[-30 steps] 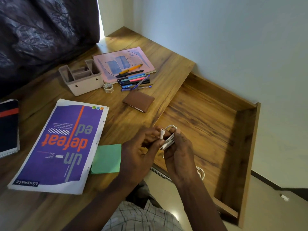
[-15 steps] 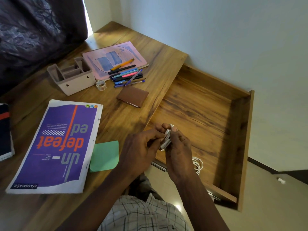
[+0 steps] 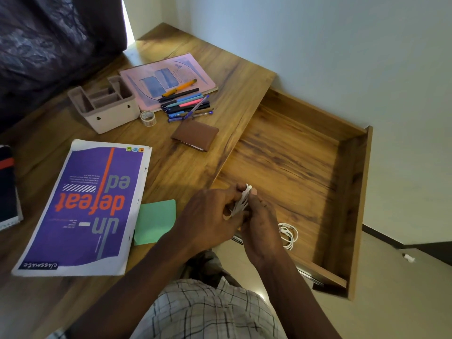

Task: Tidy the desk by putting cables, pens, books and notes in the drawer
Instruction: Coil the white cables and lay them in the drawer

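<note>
My left hand [image 3: 208, 214] and my right hand [image 3: 260, 223] together grip a folded white cable [image 3: 241, 203] over the near left corner of the open wooden drawer [image 3: 352, 192]. A second coiled white cable [image 3: 288, 233] lies inside the drawer by my right wrist. On the desk sit a purple book [image 3: 85, 206], a green note [image 3: 155, 221], a pink book [image 3: 166, 79], several pens [image 3: 186, 104] and a dark notebook [image 3: 7, 187] at the left edge.
A brown wallet [image 3: 195, 135], a tape roll [image 3: 148, 117] and a beige desk organiser [image 3: 105, 106] stand on the desk [image 3: 234, 77]. A dark curtain [image 3: 49, 37] hangs at the back left. The white wall [image 3: 342, 57] runs behind the drawer.
Both hands have kept folding the white cable into a tighter bundle, its plug end tucked in. The camera has shifted, showing the coiled cable in the drawer more fully.
</note>
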